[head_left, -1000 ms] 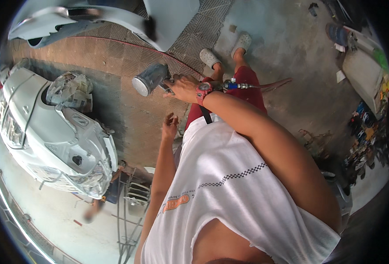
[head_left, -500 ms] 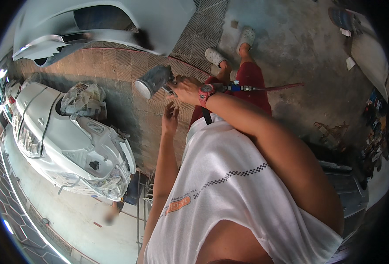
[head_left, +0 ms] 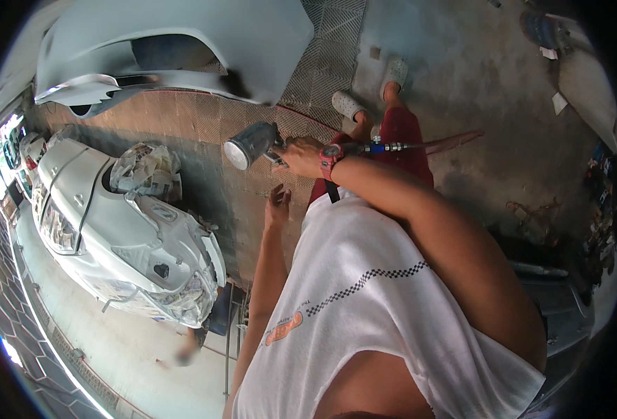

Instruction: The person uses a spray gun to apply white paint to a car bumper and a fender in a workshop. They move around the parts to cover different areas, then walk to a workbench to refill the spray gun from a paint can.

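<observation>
My right hand (head_left: 301, 155) is closed round the handle of a spray gun (head_left: 251, 145) with a dark grey cup. The cup tilts out to the left, its pale round end facing me. From the gun's handle a blue-and-metal air fitting (head_left: 384, 147) leads into a reddish hose (head_left: 451, 144) running to the right. Below the gun, my left hand (head_left: 277, 204) hangs with nothing in it, its fingers loosely bent and apart. Ahead and to the left stands a large pale grey car bumper (head_left: 266, 49), away from both hands.
A white car body (head_left: 123, 223) with openings covered in paper and plastic stands at the left. Beside it, what looks like another person's lower leg (head_left: 191, 342) is blurred. Ridged matting (head_left: 210, 126) covers the floor ahead; assorted clutter (head_left: 601, 202) lines the far right.
The whole view has shifted slightly, so the bumper, car and gun sit a little lower and further right. The spray gun stays in my right hand.
</observation>
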`<state>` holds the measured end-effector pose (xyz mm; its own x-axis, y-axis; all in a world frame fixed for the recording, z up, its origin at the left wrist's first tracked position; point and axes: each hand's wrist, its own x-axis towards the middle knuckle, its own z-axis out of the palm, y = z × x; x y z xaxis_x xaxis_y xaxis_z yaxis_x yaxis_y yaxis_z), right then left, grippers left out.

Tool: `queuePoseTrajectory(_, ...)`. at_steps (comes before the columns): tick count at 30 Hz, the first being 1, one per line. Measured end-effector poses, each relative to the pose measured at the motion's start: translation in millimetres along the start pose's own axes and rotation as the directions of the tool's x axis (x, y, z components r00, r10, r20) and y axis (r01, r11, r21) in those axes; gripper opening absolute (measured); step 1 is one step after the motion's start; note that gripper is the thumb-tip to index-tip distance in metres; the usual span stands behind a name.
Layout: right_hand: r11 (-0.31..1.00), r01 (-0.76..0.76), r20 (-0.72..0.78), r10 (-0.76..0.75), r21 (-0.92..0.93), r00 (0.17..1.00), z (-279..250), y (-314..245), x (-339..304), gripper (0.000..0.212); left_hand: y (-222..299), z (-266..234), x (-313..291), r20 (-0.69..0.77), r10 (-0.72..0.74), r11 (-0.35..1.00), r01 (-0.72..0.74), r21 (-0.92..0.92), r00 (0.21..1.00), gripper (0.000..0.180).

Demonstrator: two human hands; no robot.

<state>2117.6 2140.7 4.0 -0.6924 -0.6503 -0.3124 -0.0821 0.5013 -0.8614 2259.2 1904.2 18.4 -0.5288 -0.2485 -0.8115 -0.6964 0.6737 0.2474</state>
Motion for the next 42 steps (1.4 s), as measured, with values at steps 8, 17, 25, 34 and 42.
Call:
queuePoseTrajectory(8,0.974,0.091,-0.164,-0.127,-0.207,0.978,-72,-25,-29,0.074,14,12,17,-0.030,-0.051,0.983,0.044,-0.178,0.998,0.051)
queuePoseTrajectory(17,0.990,0.090,-0.381,-0.127,-0.112,0.916,-213,-23,-110,0.073,68,20,33,0.009,-0.140,0.921,0.134,-0.365,0.990,0.056)
queuePoseTrajectory(25,0.999,-0.037,-0.393,0.044,0.027,0.918,-338,51,-176,0.066,90,78,28,0.016,-0.349,0.837,0.319,-0.444,0.937,0.058)
queuePoseTrajectory(34,0.965,-0.116,-0.297,0.185,0.237,0.937,-478,135,-220,0.067,280,109,2,0.122,-0.007,0.998,0.013,-0.055,0.992,0.086)
queuePoseTrajectory(42,0.980,-0.013,-0.277,0.068,0.198,0.958,-580,152,-184,0.069,357,101,-12,0.172,-0.090,0.836,0.168,-0.522,0.981,0.115)
